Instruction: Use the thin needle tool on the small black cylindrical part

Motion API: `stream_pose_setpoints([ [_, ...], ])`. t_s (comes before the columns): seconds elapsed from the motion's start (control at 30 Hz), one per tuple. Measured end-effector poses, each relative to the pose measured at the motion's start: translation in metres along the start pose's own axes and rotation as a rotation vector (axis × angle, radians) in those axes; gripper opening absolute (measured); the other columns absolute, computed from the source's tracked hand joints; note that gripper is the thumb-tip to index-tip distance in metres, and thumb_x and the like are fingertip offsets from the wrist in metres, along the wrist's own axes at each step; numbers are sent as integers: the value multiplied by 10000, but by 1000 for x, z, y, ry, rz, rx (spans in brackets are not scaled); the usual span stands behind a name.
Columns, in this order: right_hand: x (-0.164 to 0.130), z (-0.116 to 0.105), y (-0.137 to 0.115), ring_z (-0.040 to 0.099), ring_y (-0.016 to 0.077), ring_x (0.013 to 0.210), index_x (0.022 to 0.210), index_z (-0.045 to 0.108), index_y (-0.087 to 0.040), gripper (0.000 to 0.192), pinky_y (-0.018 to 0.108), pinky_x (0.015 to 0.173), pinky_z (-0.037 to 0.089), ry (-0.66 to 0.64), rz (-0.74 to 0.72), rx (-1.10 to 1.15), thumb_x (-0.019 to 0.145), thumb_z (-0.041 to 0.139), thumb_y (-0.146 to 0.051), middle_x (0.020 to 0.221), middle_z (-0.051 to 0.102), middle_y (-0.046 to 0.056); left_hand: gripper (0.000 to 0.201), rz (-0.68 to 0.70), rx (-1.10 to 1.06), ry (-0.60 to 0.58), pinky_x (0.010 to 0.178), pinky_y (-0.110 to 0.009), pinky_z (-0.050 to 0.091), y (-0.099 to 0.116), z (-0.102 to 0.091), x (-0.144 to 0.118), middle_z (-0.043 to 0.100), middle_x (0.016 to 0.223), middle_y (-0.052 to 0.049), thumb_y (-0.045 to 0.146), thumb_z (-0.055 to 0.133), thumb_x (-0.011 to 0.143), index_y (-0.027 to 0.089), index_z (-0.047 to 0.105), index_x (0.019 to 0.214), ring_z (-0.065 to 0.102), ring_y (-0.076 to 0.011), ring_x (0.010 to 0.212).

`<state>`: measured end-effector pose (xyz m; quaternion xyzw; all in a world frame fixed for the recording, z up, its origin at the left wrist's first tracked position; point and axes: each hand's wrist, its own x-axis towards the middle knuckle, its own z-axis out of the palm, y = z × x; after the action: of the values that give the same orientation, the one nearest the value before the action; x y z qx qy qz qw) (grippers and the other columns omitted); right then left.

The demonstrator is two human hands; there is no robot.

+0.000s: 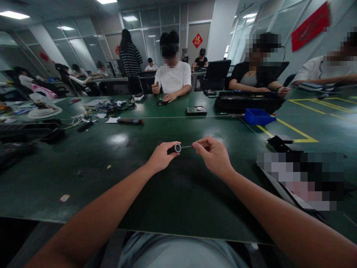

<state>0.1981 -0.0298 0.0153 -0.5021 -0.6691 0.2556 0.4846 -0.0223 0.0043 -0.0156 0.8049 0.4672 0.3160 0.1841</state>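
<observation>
A small dark cylinder with a silvery ring face is held just above the green desk, pinched in the fingers of the left hand. A thin metal tool touches its face, the right hand clamping fingers on the handle. Beyond lie a circuit board, a blue bin and a seated person in a white shirt.

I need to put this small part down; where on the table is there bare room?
Bare green table lies below both hands, left hand and right hand, and leftward past scattered scraps. Crowded: the cables and tools far left, the black case right.
</observation>
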Motion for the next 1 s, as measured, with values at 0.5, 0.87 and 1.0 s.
stream_pose_setpoints([
  [0.5,-5,3,-1,559,157,550,1074,688,-207,426,299,575,419,-77,-45,-7,1010,383,-498,595,563,-17,439,-12,1,6,1043,-444,436,-2,1,0,672,1279,-49,242,703,875,288,638,1306,601,-258,1168],
  [0.87,-5,0,-7,619,188,675,1054,675,-206,333,315,628,434,-132,-75,-129,994,409,-397,742,649,24,438,-9,-11,10,1043,-430,437,-3,1,0,678,1265,-46,222,712,866,277,642,1295,607,-246,1163],
  [1.0,-4,1,-7,615,181,634,1080,671,-212,328,317,604,430,-119,-56,-153,990,424,-409,767,674,32,440,-10,-13,10,1051,-430,437,-2,1,0,678,1264,-53,217,719,858,270,647,1289,611,-249,1163],
])
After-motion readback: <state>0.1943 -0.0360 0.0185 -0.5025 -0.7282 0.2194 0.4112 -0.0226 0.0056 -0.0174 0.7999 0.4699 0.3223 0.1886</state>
